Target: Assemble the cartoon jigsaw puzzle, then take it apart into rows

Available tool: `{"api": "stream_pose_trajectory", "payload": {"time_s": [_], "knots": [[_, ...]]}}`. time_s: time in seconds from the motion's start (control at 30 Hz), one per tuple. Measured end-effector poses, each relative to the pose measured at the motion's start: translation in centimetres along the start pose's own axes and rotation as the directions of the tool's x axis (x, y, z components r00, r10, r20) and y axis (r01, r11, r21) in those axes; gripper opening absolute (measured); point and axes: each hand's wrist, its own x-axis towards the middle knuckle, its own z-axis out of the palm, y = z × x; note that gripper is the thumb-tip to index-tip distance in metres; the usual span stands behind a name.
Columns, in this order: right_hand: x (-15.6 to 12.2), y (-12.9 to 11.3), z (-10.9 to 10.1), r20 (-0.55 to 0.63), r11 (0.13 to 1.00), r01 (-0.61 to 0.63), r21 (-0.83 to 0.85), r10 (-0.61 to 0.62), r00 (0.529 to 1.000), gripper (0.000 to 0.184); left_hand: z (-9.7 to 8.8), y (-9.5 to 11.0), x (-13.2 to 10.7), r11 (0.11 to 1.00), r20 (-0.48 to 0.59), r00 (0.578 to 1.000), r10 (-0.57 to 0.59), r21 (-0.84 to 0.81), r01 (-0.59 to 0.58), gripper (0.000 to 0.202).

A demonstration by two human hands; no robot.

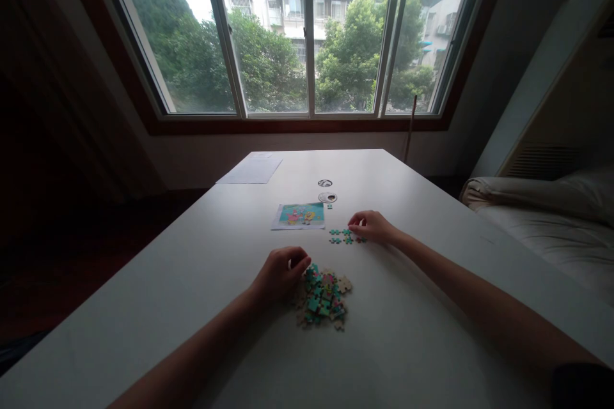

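Fingers (301, 261) in the head view: those of the left hand (279, 276) curl against the 10 o'clock edge of the loose puzzle pile (322, 299) on the white counter (422, 319); whether they pinch a piece cannot be told. At 1 o'clock from the pile, the right hand (372, 227) rests bent fingertips on the small joined teal cluster (342, 236), its grip likewise unclear. Beyond the pile at 12 o'clock lies the reference picture (299, 215), and a paper sheet (251, 170) lies farther off at 11 o'clock.

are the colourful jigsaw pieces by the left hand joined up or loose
Loose: the colourful cardboard jigsaw pieces lie jumbled in a heap beside the left hand, overlapping at all angles, some showing plain backs.
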Motion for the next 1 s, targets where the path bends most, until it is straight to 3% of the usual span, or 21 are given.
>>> {"api": "stream_pose_trajectory", "payload": {"time_s": [0.17,0.37,0.47,0.53,0.63,0.83,1.0], "knots": [[0.3,-0.2,0.2,0.028,1.000,0.024,0.009,-0.024,0.999,0.017,-0.1,0.1,0.0,1.000,0.004,1.000,-0.001,-0.001,0.001,0.024],[-1.0,-2.1,-0.1,-0.040,0.998,0.063,-0.015,-0.064,0.997,0.016,-0.2,0.3,0.0,1.000,0.009,1.000,-0.001,-0.006,0.001,0.024],[-3.2,-4.1,-0.2,0.027,0.978,0.200,0.054,-0.202,0.979,0.015,-0.1,0.3,0.0,1.000,0.007,1.000,-0.003,-0.010,0.003,0.024],[-4.9,-5.5,-0.2,0.120,0.945,0.305,0.122,-0.319,0.940,0.016,-0.1,0.3,0.0,1.000,0.005,1.000,-0.004,-0.011,0.004,0.024],[-7.0,-6.9,-0.4,0.185,0.915,0.378,0.139,-0.399,0.898,0.022,-0.1,0.4,0.1,1.000,0.004,1.000,-0.005,-0.010,0.005,0.023],[-8.5,-6.9,0.1,0.144,0.924,0.372,0.092,-0.382,0.913,0.015,-0.7,1.0,0.0,1.000,-0.003,1.000,0.002,-0.004,-0.002,0.023],[-8.5,-7.0,0.6,0.018,0.934,0.345,0.091,-0.348,0.937,0.017,-0.8,1.9,-0.2,0.999,0.005,0.999,0.041,-0.013,-0.041,0.021]]}}
